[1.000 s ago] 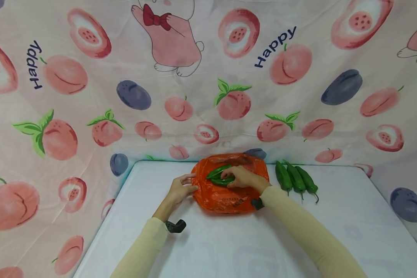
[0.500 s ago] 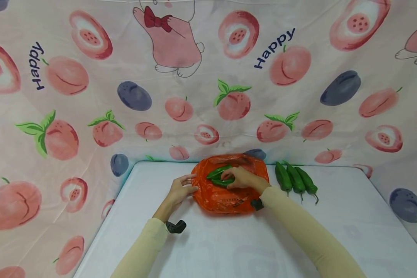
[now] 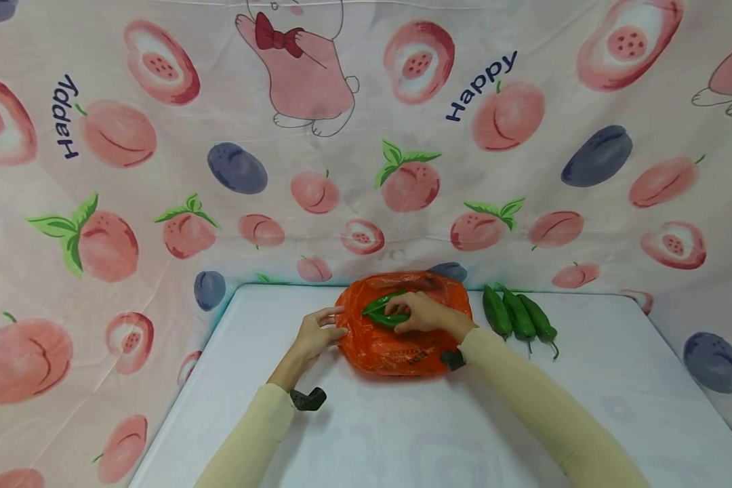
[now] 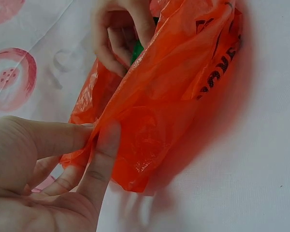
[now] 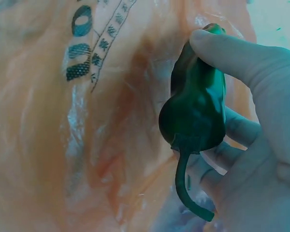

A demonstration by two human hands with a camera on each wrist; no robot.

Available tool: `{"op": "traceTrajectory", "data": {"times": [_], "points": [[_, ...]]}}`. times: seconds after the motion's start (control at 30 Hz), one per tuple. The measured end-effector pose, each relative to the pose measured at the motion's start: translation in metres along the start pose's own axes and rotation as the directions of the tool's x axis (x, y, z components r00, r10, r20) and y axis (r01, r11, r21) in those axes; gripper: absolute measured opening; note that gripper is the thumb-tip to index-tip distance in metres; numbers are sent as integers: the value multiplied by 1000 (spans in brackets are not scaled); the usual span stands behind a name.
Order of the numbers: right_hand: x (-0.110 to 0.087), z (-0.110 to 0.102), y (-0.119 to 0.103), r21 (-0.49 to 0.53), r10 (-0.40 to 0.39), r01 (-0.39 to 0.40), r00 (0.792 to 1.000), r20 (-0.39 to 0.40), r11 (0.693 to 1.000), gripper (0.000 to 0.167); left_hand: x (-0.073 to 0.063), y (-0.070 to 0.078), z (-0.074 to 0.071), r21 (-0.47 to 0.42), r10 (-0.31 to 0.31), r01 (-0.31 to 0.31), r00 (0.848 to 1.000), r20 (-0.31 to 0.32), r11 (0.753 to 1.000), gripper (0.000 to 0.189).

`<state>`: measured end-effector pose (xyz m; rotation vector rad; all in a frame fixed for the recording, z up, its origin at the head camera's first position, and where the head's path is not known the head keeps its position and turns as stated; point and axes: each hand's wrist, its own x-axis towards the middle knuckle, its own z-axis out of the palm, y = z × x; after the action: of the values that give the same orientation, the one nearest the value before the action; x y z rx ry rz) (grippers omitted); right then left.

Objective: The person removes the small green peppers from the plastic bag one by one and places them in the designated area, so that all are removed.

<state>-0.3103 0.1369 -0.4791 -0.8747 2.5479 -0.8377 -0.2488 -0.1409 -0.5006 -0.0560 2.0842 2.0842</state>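
An orange plastic bag [image 3: 372, 356] lies at the back of the white table, its mouth spread toward the hands. My left hand [image 3: 310, 335] pinches the bag's left edge; in the left wrist view, thumb and fingers [image 4: 104, 159] meet on the thin film. Over the bag, my right hand [image 3: 425, 314] grips a green pepper [image 5: 198, 106] between thumb and fingers, its curved stem pointing down in the right wrist view. Another green pepper shape [image 3: 383, 300] shows just beyond it in the head view. How deep they sit in the bag I cannot tell.
Three green peppers [image 3: 518, 316] lie side by side on the table [image 3: 390, 434], right of the bag. A fruit-print cloth [image 3: 366, 169] hangs behind the table's back edge. Black wrist cameras [image 3: 308, 398] sit on both wrists.
My right hand and the gripped pepper have shifted very slightly to the left. The left hand keeps its hold on the bag.
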Motion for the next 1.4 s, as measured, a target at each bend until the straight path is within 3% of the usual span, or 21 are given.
{"op": "traceTrajectory", "data": {"times": [0.2,0.5,1.07,1.4], "points": [[-4,-8,-9,-16,-12,12,1000,-9,1000,34,0,0,-1,13,-5,5,1000,5,1000,52],[-11,-13,-18,-27,-94,93,995,-26,995,37,1,0,-3,30,-32,32,999,3,999,52],[-18,-14,-23,9,-63,63,996,-67,998,39,5,1,-3,27,-26,26,1000,4,999,51],[-33,-22,-22,33,-76,80,991,-110,996,42,4,1,-3,18,-30,29,1000,3,999,51]]}}
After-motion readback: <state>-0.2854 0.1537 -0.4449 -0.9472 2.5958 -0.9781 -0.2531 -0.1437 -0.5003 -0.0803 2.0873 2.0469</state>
